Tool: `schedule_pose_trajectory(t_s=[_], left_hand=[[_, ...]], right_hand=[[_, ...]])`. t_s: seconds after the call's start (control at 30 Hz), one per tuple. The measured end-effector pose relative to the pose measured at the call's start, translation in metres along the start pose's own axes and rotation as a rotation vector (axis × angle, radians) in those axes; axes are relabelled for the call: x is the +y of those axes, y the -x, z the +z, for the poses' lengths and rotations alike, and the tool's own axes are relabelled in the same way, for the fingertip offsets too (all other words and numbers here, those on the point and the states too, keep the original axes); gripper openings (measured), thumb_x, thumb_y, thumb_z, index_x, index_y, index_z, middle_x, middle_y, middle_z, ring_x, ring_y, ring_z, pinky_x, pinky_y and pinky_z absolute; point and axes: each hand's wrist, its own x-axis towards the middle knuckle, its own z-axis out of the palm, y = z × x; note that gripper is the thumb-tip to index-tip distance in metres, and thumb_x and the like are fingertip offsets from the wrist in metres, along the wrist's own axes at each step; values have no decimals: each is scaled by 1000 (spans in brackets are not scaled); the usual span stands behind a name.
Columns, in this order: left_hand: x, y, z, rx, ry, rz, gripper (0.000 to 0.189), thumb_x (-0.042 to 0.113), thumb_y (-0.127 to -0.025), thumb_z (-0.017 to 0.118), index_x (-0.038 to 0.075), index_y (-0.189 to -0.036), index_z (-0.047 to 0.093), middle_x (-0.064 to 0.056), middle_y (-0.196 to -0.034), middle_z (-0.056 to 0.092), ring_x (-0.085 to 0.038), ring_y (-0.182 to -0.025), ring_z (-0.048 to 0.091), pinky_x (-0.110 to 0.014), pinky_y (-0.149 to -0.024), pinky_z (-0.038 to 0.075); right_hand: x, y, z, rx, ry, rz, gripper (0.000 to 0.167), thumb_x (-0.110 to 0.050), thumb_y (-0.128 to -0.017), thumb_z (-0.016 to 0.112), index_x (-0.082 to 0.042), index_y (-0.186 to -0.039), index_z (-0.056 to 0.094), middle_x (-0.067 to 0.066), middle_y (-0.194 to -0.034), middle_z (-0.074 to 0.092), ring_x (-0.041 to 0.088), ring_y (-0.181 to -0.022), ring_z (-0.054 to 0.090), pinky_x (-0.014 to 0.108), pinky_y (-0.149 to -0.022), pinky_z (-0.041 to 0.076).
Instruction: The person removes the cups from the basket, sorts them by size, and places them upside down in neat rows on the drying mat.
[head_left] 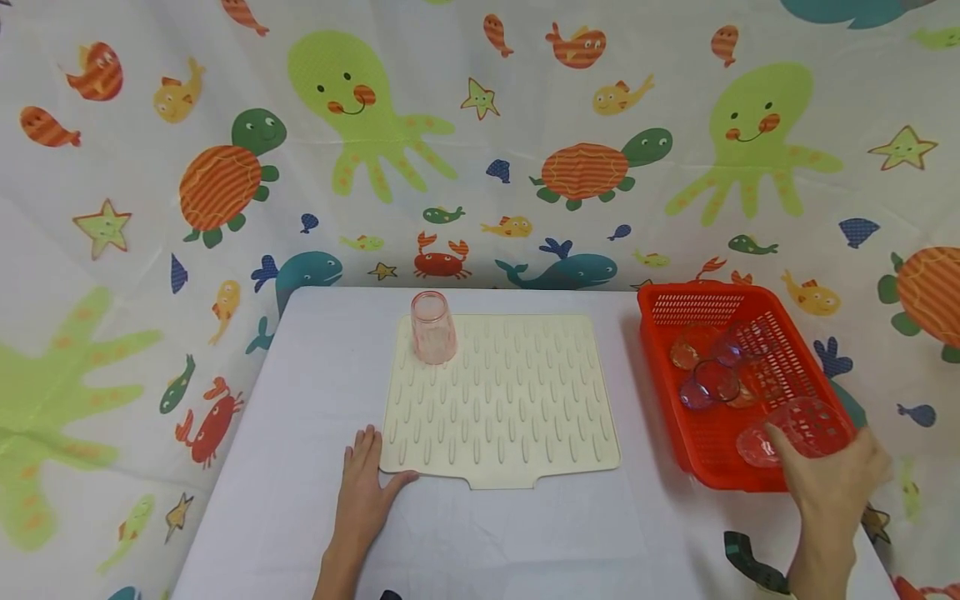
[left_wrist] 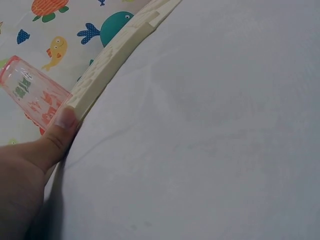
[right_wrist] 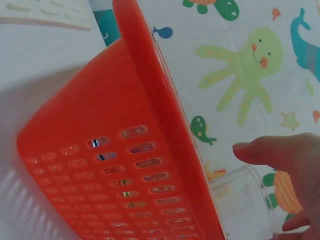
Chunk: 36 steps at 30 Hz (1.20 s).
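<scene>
A clear pink-tinted tumbler (head_left: 433, 333) stands at the back left of a cream ridged mat (head_left: 517, 400). My left hand (head_left: 365, 483) lies at the mat's front left corner, fingers stretched along its left side and thumb (left_wrist: 62, 125) against the front edge. On the right, my right hand (head_left: 836, 479) reaches around the rim of a clear cup (head_left: 810, 421) in a red basket (head_left: 693, 475). In the right wrist view its thumb (right_wrist: 255, 151) stands a little apart from the clear cup (right_wrist: 242, 205). Part of the cup is hidden behind the basket wall.
Several see-through coloured cups (head_left: 716, 379) lie in the back part of the basket. The white cloth-covered table (head_left: 300, 383) ends at a curtain (head_left: 420, 167) printed with sea animals. A dark strap (head_left: 753, 562) is by my right wrist.
</scene>
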Motion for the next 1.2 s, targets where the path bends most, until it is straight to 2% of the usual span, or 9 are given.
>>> schedule_pose_trajectory(t_s=[0.3, 0.6, 0.9, 1.2], left_hand=[[0, 1, 1, 8, -8, 8, 103, 49, -77, 80, -8, -151, 35, -25, -162, 29, -41, -153, 23, -52, -131, 12], [-1, 1, 3, 18, -27, 18, 101, 46, -78, 80, -8, -151, 35, -25, -161, 30, -42, -152, 24, -51, -131, 13], [2, 3, 2, 48, -40, 40, 101, 44, -76, 82, -9, -149, 37, -27, -159, 32, -44, -150, 27, -57, -128, 19], [0, 3, 3, 50, -33, 31, 102, 47, -75, 82, -8, -149, 38, -26, -159, 33, -43, -150, 28, -55, -129, 18]], right_hand=[[7, -3, 5, -19, -94, 65, 95, -42, -93, 65, -13, -161, 5, 21, -166, 13, 42, -152, 15, 70, -118, 29], [9, -5, 7, -13, -142, 122, 92, -44, -93, 64, -8, -160, 13, 23, -165, 21, 43, -151, 21, 69, -115, 34], [13, -5, 8, -23, -138, 170, 93, -44, -95, 61, 1, -159, 11, 29, -164, 14, 48, -151, 18, 67, -117, 30], [10, -3, 12, 21, -194, 191, 91, -46, -94, 61, -6, -160, 13, 23, -165, 15, 40, -153, 18, 61, -121, 31]])
